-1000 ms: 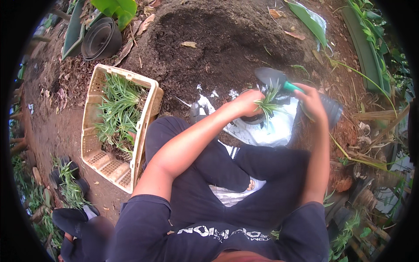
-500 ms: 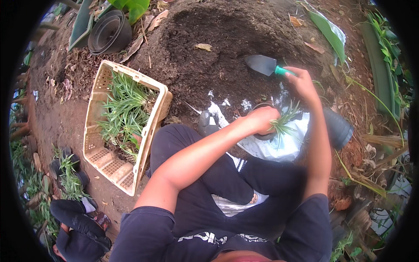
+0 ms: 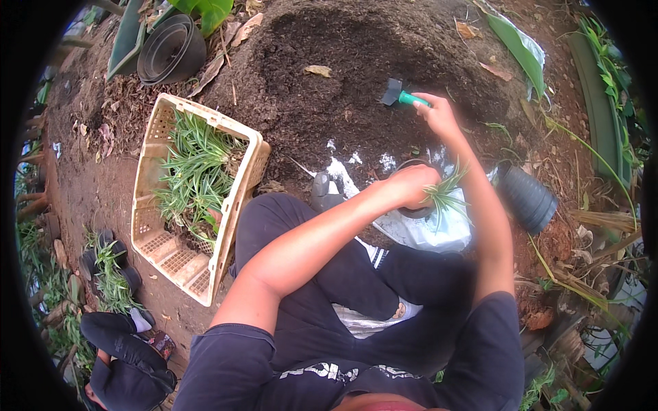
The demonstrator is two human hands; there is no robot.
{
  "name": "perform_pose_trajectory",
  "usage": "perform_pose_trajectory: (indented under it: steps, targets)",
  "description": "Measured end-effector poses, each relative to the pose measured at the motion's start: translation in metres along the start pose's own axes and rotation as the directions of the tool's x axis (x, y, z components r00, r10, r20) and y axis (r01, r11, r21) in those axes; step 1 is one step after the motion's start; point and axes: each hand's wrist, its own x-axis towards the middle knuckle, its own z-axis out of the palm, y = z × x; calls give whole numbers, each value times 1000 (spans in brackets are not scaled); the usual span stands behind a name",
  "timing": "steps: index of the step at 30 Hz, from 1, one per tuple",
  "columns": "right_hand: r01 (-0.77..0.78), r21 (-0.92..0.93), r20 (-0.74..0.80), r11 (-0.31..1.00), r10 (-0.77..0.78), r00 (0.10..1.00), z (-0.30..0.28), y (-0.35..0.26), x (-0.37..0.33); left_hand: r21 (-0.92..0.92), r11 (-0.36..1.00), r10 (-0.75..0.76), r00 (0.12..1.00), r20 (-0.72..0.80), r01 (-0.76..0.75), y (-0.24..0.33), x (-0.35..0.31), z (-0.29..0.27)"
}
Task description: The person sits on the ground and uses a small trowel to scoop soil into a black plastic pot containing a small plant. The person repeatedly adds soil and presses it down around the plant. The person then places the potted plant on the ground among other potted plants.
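My left hand (image 3: 414,186) is closed around the base of a small spider plant (image 3: 447,196) with green-and-white striped leaves. The hand holds it over a dark round pot (image 3: 416,213), which it largely covers. The pot stands on a white plastic sheet (image 3: 449,231) in front of my crossed legs. My right hand (image 3: 439,115) grips the green handle of a trowel (image 3: 414,99). Its dark blade meets the heaped soil (image 3: 329,103), with the tip apparently sunk in it. The roots and the pot's inside are hidden.
A cream plastic crate (image 3: 184,275) with several spider plants (image 3: 199,161) stands left. Stacked black pots (image 3: 526,197) lie on their side at right; more round pots (image 3: 171,51) sit far left. Another person (image 3: 130,353) sits at lower left beside potted plants (image 3: 110,274).
My right hand has moved away from me and left with the trowel, whose blade has turned and gone into the soil. My left hand keeps its place on the plant.
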Motion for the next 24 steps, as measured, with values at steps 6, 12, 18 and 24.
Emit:
perform_pose_trajectory:
  steps: [6, 12, 18, 24]
  targets:
    - [-36, 186, -12, 982, 39, 999, 20, -1, -8, 15, 1000, 26, 1000, 7, -26, 3, 1, 1]
    - [-82, 339, 35, 937, 75, 997, -18, 1, -43, 24, 1000, 11, 1000, 17, -11, 0, 2, 0]
    - [-52, 277, -23, 959, 60, 998, -58, 6, -90, 1, 1000, 22, 999, 31, -22, 4, 0, -4]
    - [-72, 368, -34, 927, 91, 995, -102, 17, -150, 3, 1000, -7, 1000, -11, 7, 4, 0, -1]
